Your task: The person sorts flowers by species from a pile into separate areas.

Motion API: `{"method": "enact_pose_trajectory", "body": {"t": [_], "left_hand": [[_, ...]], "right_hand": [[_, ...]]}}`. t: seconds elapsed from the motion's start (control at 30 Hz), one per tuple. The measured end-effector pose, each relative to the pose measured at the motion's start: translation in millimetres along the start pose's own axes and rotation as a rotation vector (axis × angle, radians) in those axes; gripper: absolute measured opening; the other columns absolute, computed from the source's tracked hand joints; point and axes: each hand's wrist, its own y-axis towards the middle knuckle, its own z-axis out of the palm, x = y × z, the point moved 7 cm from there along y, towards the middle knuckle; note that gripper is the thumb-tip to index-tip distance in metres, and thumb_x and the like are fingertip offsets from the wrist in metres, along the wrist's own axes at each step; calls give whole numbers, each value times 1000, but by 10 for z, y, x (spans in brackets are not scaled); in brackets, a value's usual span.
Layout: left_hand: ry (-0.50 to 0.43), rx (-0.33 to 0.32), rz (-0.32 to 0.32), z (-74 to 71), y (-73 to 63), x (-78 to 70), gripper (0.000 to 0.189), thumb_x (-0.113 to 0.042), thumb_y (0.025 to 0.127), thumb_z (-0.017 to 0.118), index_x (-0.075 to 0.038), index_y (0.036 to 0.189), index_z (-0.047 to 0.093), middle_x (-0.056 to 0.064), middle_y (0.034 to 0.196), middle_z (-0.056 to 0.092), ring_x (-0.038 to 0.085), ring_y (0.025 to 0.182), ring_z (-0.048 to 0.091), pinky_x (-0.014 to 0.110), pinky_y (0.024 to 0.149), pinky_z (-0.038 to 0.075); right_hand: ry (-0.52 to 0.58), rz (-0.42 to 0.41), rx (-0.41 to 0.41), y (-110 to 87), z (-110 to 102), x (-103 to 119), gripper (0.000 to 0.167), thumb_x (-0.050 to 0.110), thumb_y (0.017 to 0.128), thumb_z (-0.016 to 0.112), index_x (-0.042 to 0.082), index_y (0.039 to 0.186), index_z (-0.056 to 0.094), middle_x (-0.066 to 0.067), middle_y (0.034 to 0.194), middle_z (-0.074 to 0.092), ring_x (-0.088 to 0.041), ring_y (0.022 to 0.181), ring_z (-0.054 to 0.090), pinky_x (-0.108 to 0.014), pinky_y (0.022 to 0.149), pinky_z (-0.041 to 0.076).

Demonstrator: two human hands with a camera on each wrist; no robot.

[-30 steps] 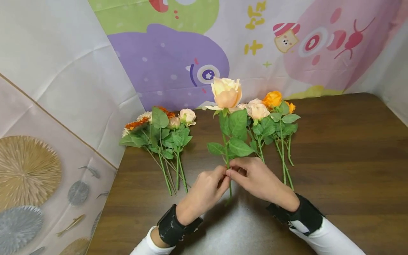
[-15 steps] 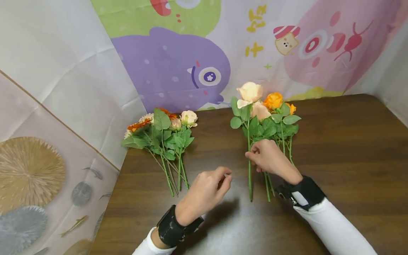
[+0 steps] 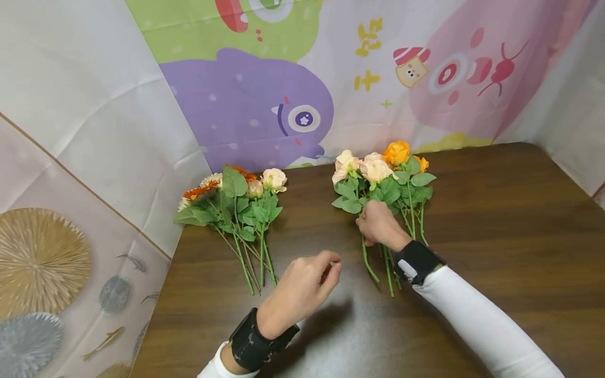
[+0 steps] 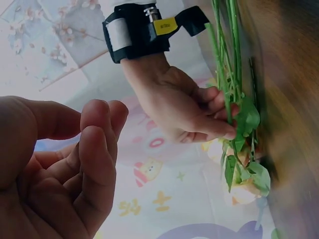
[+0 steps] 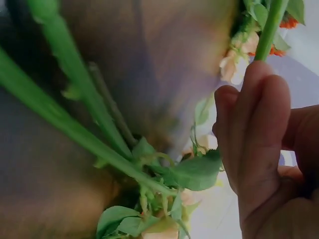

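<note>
In the head view my right hand [image 3: 379, 224] pinches the green stem of a pale peach rose [image 3: 346, 161]. This rose lies along the left side of the right-hand bunch, its stem end angled toward me. Beside it are a peach rose [image 3: 375, 171] and an orange rose [image 3: 397, 153]. Seen from the right wrist, the stem [image 5: 271, 30] runs up from behind the fingertips [image 5: 256, 74]. My left hand [image 3: 302, 286] hangs over the middle of the table with fingers loosely curled and nothing between them; its relaxed fingers [image 4: 94, 154] show large in the left wrist view.
A second bunch of flowers lies on the left of the wooden table [image 3: 496, 236], with a rust-orange flower [image 3: 202, 190] and a cream rose [image 3: 274, 180]. A cartoon-printed cloth [image 3: 264, 105] stands behind the table, and a patterned cloth [image 3: 104, 273] borders its left edge.
My right hand has carried the peach rose from the middle, out of my left fingers, rightward and down to the right-hand bunch. My left hand has let go and stayed in place.
</note>
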Motion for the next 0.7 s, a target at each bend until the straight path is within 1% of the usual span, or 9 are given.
{"method": "enact_pose_trajectory", "body": {"t": [0.13,0.27,0.33,0.5,0.6,0.7], "left_hand": [[5,9,6,10,3,-9,7,-7,95,61,-5,97,67,-4,69,62,1,55,52,15,52,43],[-1,19,4,21,5,-17,7,-8,95,62,-4,97,67,-3,69,62,2,55,52,16,52,43],[-3,27,-3,29,2,-15,7,-8,94,62,-5,96,67,-3,69,63,2,55,52,16,52,43],[-13,54,-17,56,-13,-8,8,-8,95,61,-5,97,68,-4,71,64,1,56,51,14,53,42],[-11,62,-16,62,-15,-10,8,-8,95,61,-5,98,68,-3,72,66,1,56,53,15,53,43],[-12,72,-11,67,-8,-17,8,-8,94,62,-4,97,68,0,75,68,3,58,57,16,54,46]], "right_hand": [[-16,0,21,-31,65,-10,49,9,100,56,12,51,50,-5,45,57,-16,43,62,-27,42,42],[-51,41,44,-3,104,-35,48,9,99,55,11,51,50,-6,46,58,-16,43,63,-28,43,44],[-72,67,66,29,128,-52,43,5,96,53,9,54,53,-7,47,59,-16,42,63,-28,43,46],[-111,141,161,66,208,-91,27,-3,89,49,3,66,62,-9,50,62,-19,42,64,-27,41,45],[-127,155,193,67,238,-104,26,-3,89,49,1,68,64,-10,51,63,-20,43,64,-25,39,43],[-129,158,201,58,251,-117,25,-3,89,49,0,69,63,-10,51,63,-20,43,65,-25,40,43]]}}
